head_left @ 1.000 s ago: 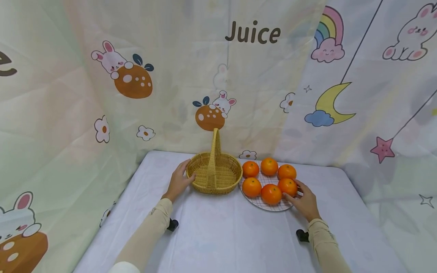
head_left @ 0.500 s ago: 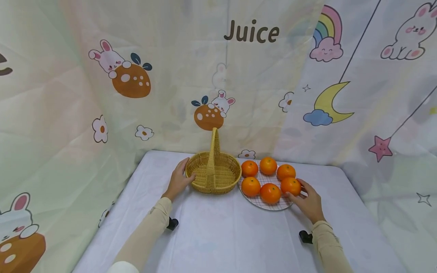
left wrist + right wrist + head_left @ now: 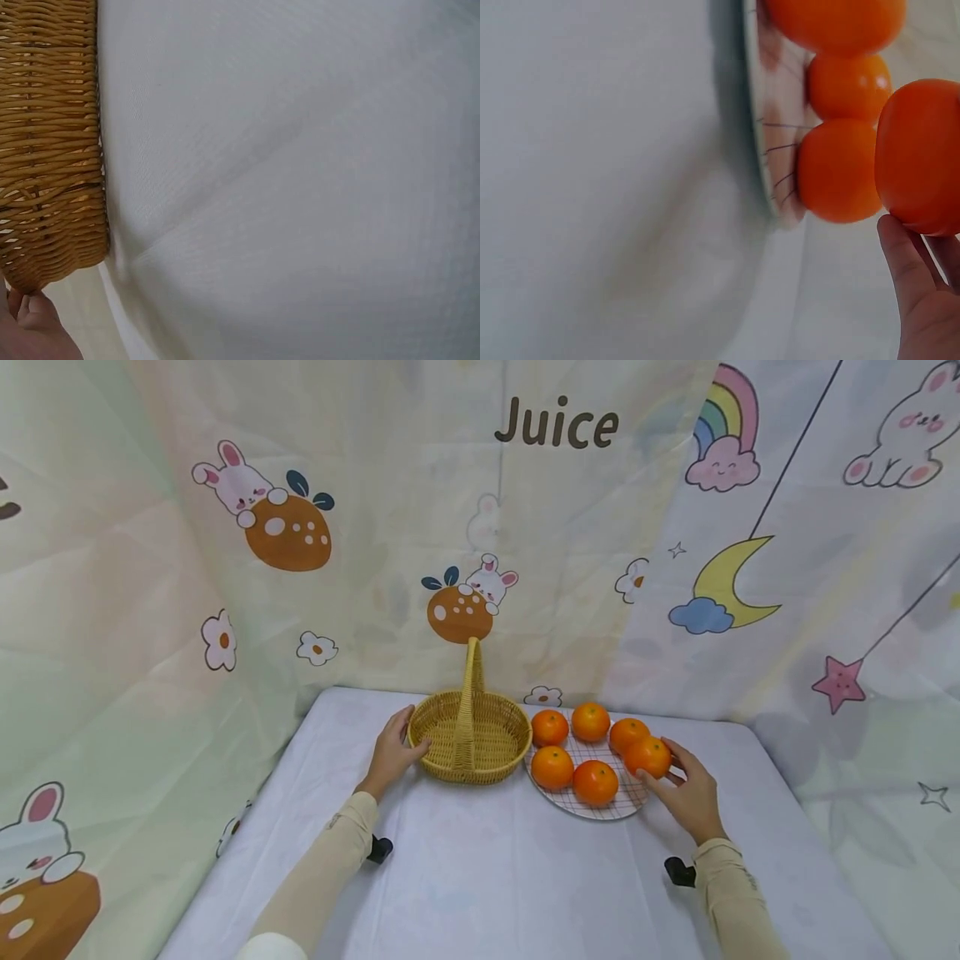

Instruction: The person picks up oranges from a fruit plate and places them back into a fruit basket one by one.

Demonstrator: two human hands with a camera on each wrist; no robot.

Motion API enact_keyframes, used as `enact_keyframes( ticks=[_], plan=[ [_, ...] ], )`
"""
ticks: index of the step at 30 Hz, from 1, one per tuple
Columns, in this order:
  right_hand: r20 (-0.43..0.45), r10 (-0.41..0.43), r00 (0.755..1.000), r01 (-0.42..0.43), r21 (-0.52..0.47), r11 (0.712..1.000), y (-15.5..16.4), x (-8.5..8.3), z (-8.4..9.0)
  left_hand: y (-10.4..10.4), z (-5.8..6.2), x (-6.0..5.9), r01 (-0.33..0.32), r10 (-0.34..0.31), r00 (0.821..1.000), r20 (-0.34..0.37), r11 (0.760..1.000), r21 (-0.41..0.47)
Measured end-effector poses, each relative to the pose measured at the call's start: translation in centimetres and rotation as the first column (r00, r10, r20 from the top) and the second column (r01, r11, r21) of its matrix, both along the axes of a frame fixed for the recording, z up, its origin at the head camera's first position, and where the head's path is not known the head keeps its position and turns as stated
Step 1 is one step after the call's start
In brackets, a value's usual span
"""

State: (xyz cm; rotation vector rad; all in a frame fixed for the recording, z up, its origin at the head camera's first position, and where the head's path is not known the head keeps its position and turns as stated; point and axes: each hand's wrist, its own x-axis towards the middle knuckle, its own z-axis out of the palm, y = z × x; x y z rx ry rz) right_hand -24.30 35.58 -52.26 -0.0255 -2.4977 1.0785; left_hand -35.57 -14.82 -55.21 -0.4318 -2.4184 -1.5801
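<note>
Clearly the lifted orange (image 3: 648,757) is the centre of things: the right hand (image 3: 692,795) holds it with curled fingers, raised just above the right edge of the checked plate (image 3: 600,806), and the right wrist view shows the fruit (image 3: 919,157) resting against the fingertips (image 3: 900,255) with the plate rim below it. Beside the grip, toward the person's left, five more oranges lie on the plate, the nearest one (image 3: 628,732) touching or almost touching the held fruit. Further left of the grip stands the wicker basket (image 3: 470,743), with nothing in it, its upright handle (image 3: 470,681) rising over the middle. The left hand (image 3: 393,757) rests against the basket's outer wall, thumb on the rim and fingers spread along the weave, steadying rather than clasping it; the left wrist view shows only the woven side (image 3: 49,142) and white cloth.

By my reading, this is the pick-up stage, first fruit just clear of the plate. The next move would call for carrying it left, over the other oranges and past the handle, then lowering it into the basket without knocking either.
</note>
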Motion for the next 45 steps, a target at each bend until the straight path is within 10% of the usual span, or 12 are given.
enact_keyframes(
  ticks=[19,45],
  plan=[
    [-0.068,0.203,0.977,-0.212,-0.182,0.960,-7.4,-2.8,4.0,0.2,-0.6,0.0,0.001,-0.002,1.000,0.007,0.999,0.050],
    [-0.076,0.438,0.896,-0.444,-0.202,0.873,-17.6,-6.0,2.8,0.0,-0.7,0.0,-0.015,0.014,0.999,0.032,0.999,0.036]
  ],
)
